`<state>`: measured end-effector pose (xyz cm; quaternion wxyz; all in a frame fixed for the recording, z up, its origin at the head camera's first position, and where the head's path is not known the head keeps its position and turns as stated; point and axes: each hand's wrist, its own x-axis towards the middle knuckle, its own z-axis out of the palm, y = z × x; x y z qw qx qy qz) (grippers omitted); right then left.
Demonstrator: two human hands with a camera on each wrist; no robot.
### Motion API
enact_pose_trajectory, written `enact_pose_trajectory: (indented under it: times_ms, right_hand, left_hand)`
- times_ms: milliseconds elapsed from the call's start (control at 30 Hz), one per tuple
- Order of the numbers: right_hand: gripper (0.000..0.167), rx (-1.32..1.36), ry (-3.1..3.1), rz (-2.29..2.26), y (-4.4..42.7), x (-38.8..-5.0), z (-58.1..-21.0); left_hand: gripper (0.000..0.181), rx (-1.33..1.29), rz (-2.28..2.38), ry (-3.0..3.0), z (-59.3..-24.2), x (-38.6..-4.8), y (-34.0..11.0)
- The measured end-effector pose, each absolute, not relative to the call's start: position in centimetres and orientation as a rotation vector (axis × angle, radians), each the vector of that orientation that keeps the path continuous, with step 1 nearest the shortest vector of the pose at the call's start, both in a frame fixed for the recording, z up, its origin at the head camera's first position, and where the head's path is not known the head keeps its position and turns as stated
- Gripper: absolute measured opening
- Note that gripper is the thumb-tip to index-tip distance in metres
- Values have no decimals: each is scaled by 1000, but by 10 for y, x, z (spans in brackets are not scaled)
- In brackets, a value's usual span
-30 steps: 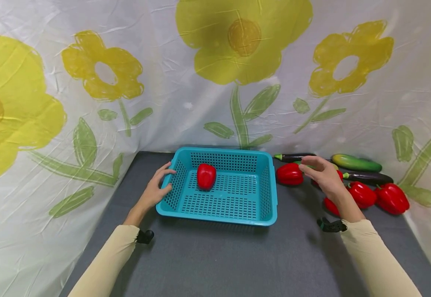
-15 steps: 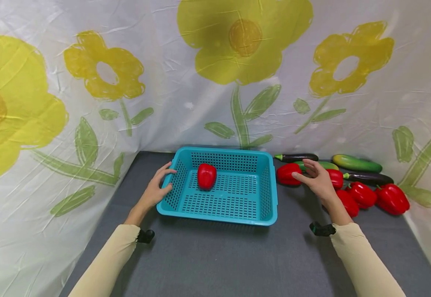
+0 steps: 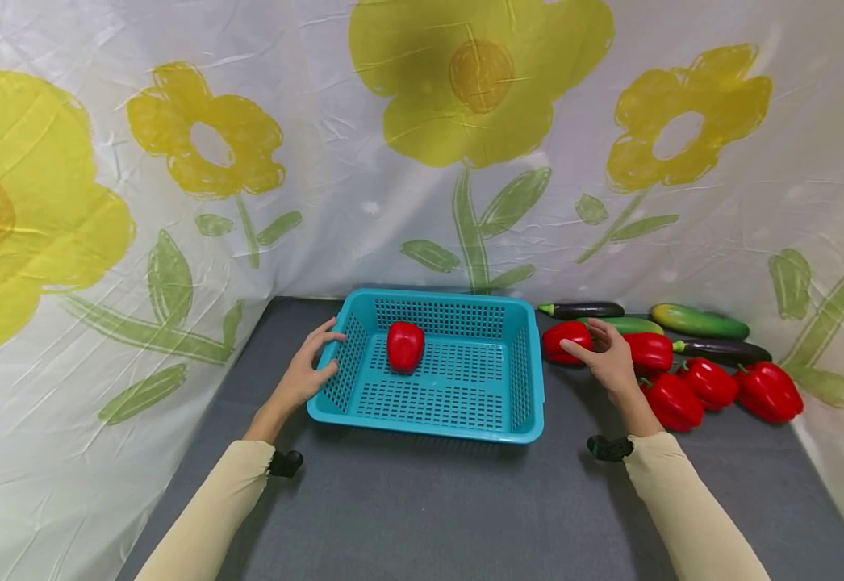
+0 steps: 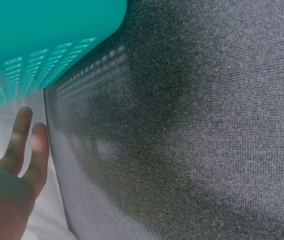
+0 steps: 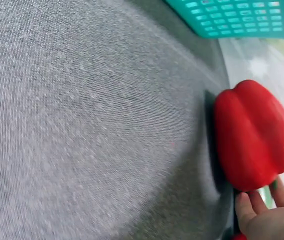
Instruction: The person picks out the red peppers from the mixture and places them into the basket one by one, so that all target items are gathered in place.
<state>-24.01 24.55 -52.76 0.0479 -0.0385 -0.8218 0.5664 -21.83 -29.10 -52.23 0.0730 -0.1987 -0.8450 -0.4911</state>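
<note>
A red bell pepper (image 3: 405, 347) lies inside the blue plastic basket (image 3: 425, 433), toward its left side. My left hand (image 3: 304, 373) is at the basket's left rim, thumb and fingers spread; in the left wrist view two fingers (image 4: 39, 150) extend beside the basket wall without curling round it. Right of the basket, another red bell pepper (image 3: 564, 342) lies on the table. My right hand (image 3: 611, 365) is at this pepper's right end, thumb and fingers parted around it. In the right wrist view, fingertips (image 5: 244, 202) meet or nearly meet the pepper's lower end; firm contact cannot be told.
Several more red bell peppers (image 3: 672, 401) lie right of my right hand. Behind them are a green cucumber (image 3: 628, 325), a yellow-green cucumber (image 3: 699, 320) and two eggplants, one near the basket (image 3: 587, 310), one farther right (image 3: 727, 349). A flowered cloth (image 3: 335, 218) hangs behind the dark table.
My right hand has moved left and slightly down to the pepper beside the basket, uncovering the peppers behind it. My left hand and the basket have stayed in place.
</note>
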Motion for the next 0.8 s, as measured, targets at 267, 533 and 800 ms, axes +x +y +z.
enact_pose_trajectory:
  times_ms: [267,533,800]
  right_hand:
    - [79,-223,-2428,1755,236,-246,-536]
    - [74,-295,-2371,1788,227,-249,-538]
    - [71,-291,-2390,1780,229,-251,-538]
  left_hand:
    - [44,-604,-1479,-2532,-523,-218,-291]
    - [43,-592,-1505,-2516,-513,-214,-286]
    - [41,-616,-1519,-2512,-487,-200,-276]
